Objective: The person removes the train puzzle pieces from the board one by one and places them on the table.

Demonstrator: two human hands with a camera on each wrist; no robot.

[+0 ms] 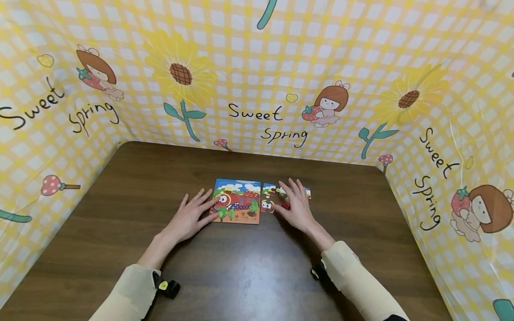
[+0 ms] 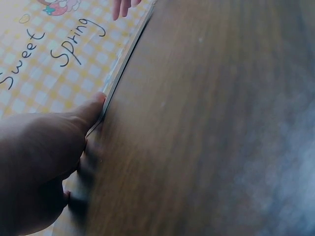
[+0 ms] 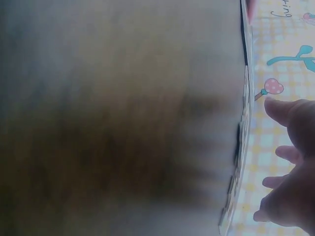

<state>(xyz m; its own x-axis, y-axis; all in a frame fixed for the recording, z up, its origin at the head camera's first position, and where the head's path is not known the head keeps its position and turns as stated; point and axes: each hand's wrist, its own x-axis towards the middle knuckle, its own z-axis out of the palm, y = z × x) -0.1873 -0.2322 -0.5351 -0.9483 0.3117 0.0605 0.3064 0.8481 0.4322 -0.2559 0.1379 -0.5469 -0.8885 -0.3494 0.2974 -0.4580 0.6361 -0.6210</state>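
A picture card or board showing a red cartoon train lies flat on the table. My left hand rests at its left side, fingers loosely spread, thumb and forefinger on its edge. In the left wrist view that thumb touches the thin rim. Just right of the board lie jigsaw pieces with similar print, one bearing a cartoon eye. Over them is my right hand, its fingers spread and relaxed, covering part of the pieces. The right wrist view shows this hand with its fingertips apart from the pieces' edges.
The dark wooden table extends around the puzzle. Yellow checked cloth printed with flowers and girls stands behind and along both sides. A black wrist camera is strapped at the left sleeve, another at the right.
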